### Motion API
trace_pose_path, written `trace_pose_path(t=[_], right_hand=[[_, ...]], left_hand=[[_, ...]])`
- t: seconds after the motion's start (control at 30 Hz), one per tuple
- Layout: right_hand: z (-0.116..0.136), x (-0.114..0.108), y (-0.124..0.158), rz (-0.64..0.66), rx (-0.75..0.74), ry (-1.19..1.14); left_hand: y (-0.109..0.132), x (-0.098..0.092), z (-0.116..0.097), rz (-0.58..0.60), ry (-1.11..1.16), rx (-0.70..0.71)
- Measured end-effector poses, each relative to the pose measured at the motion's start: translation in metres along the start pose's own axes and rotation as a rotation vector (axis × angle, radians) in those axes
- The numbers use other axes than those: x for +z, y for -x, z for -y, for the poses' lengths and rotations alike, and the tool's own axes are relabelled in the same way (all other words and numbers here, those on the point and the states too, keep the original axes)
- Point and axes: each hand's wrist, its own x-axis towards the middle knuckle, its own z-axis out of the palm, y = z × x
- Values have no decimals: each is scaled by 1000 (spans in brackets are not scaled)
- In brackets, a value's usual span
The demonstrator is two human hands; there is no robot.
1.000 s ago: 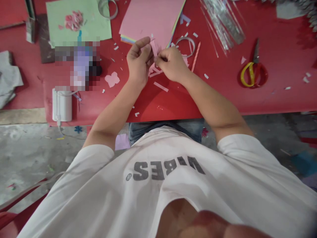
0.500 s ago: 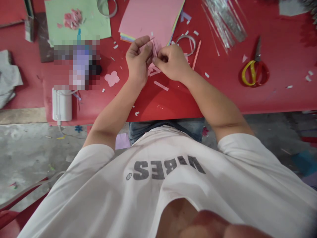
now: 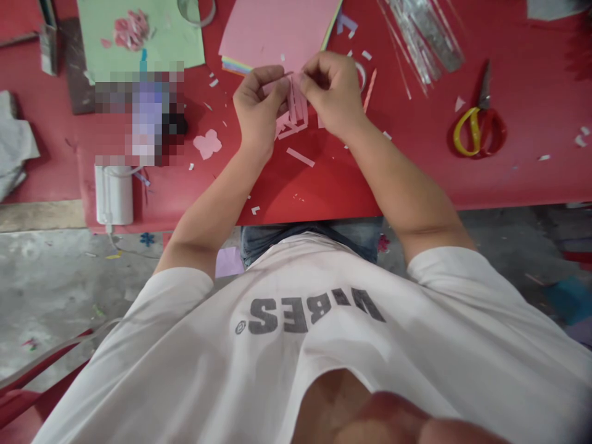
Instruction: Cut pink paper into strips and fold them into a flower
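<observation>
My left hand (image 3: 260, 106) is closed, thumb against forefinger, pinching a thin pink paper strip (image 3: 289, 74) whose narrow edge sticks out at the fingertips. Just to its right my right hand (image 3: 333, 95) is in a pinch too; whatever is between its fingertips is too small to make out. Below and between both hands, pink paper strips and scraps (image 3: 298, 117) lie on the red table. A loose pink strip (image 3: 300, 157) rests nearer the table's front edge. Behind the hands is a stack of coloured paper (image 3: 272, 31) with a pink sheet on top.
Scissors (image 3: 480, 131) with yellow and red handles lie right, below silvery strips (image 3: 432, 43). A pink petal-shaped cutout (image 3: 208, 143), a white power bank (image 3: 114, 196) and a green sheet (image 3: 178, 46) are left. A tape roll (image 3: 361, 77) is partly behind my right hand.
My right hand has moved up and slightly right, away from my left hand's fingertips, uncovering more of the pink strips. My left hand has hardly moved.
</observation>
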Motion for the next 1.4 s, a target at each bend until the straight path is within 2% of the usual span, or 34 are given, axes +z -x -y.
trace_pose_path(t=[0.2, 0.6, 0.77, 0.97, 1.13, 1.27, 1.4], right_hand=[[4, 0, 2, 14, 42, -9], [1, 11, 7, -27, 107, -39], [-5, 10, 2, -109, 86, -129], [-1, 12, 2, -141, 111, -143], [-5, 15, 4, -120, 100, -179], [-12, 15, 3, -132, 95, -161], [-13, 15, 3, -103, 110, -164]], left_hand=[[5, 4, -9, -22, -61, 17], [1, -2, 1, 7, -5, 4], [2, 0, 5, 18, 17, 2], [-2, -3, 12, 91, -51, -12], [-1, -3, 12, 63, -43, 6], [-2, -3, 10, 93, -27, 8], [-3, -4, 8, 55, -19, 9]])
